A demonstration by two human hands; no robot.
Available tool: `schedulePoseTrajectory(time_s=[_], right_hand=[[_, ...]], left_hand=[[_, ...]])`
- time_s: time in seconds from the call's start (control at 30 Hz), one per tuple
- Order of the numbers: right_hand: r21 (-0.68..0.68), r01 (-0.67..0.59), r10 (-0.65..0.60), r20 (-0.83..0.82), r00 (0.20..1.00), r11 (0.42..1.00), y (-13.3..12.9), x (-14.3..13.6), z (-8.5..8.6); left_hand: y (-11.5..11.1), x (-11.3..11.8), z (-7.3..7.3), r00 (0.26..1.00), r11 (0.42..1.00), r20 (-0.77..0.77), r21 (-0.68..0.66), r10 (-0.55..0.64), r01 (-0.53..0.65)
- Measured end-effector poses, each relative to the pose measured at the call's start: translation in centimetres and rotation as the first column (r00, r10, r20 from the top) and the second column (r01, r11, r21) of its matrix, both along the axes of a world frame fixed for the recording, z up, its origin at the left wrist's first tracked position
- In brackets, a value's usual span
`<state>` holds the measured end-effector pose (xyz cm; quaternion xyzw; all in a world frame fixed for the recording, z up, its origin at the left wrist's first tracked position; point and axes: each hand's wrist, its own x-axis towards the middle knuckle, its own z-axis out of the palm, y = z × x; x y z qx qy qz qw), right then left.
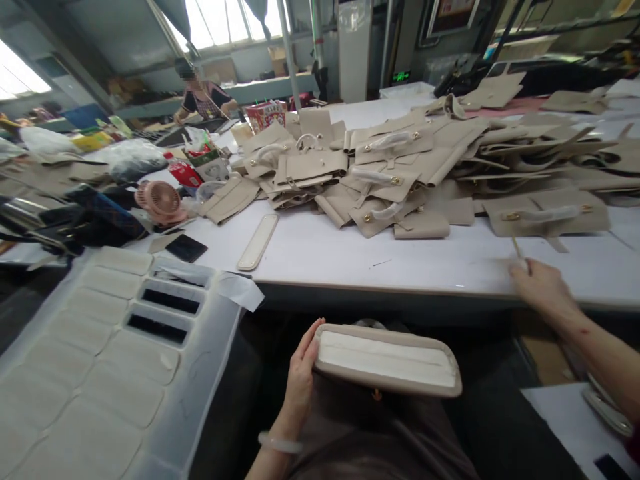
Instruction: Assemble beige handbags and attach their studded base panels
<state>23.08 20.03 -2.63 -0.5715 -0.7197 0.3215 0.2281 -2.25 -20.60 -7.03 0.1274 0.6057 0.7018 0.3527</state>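
Note:
My left hand (301, 370) grips the left end of a beige handbag body (345, 373) above my lap. Its long, rounded bottom faces up, showing a white panel (385, 355) framed by a beige rim. Over the table's front edge at the right, my right hand (545, 290) is closed around a thin, stick-like tool (517, 248), too blurred to name exactly. Behind that hand lies a beige bag piece (547, 212) with a plastic-wrapped handle. A long, pale bag-bottom piece (259, 242) with rounded ends lies alone on the tabletop.
Beige bag pieces (313, 167) are heaped across the white table (325, 257). At the left are a translucent bin (210, 360) with several pale pads (115, 393), a dark phone (187, 248), a pink fan (160, 202) and a red bottle (183, 172). A person (205, 97) sits farther back.

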Motion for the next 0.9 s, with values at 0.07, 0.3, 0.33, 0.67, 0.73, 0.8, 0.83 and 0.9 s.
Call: schedulePoseTrajectory(time_s=[0.07,0.3,0.33,0.67,0.73,0.8,0.83,0.9], right_hand=[[0.111,-0.017,-0.001,0.158,0.987,0.994,1.8,-0.5,-0.6],[0.374,-0.065,-0.063,0.32,0.945,0.925,0.7,-2.1,-3.0],[0.412,-0.056,-0.085,0.318,0.944,0.91,0.1,-1.7,-3.3],[0.557,-0.16,0.08,0.166,0.983,0.815,-11.0,6.3,-7.0],[0.515,-0.149,0.105,0.114,0.988,0.844,-12.7,7.5,-8.4],[0.449,-0.13,0.111,0.069,0.991,0.884,-13.7,8.4,-9.8],[0.417,-0.122,0.112,0.047,0.993,0.901,-14.0,8.7,-10.5],[0.345,-0.092,0.096,0.007,0.995,0.934,-14.5,9.0,-11.6]], left_hand=[[0.2,-0.3,0.0,0.992,0.999,-0.123,-0.031,-0.01,0.006],[0.4,-0.7,-0.4,0.958,0.996,-0.281,-0.084,-0.055,0.032],[0.3,-0.5,-0.5,0.959,0.995,-0.275,-0.096,-0.065,0.04],[1.2,-11.3,2.1,0.608,0.906,-0.783,-0.344,-0.132,-0.246],[2.4,-16.9,3.3,0.338,0.83,-0.902,-0.394,-0.268,-0.394],[3.3,-22.1,4.1,0.258,0.668,-0.835,-0.546,-0.487,-0.505],[3.6,-24.3,4.3,0.283,0.578,-0.764,-0.63,-0.58,-0.519],[3.9,-27.3,4.6,0.343,0.462,-0.626,-0.764,-0.7,-0.451]])
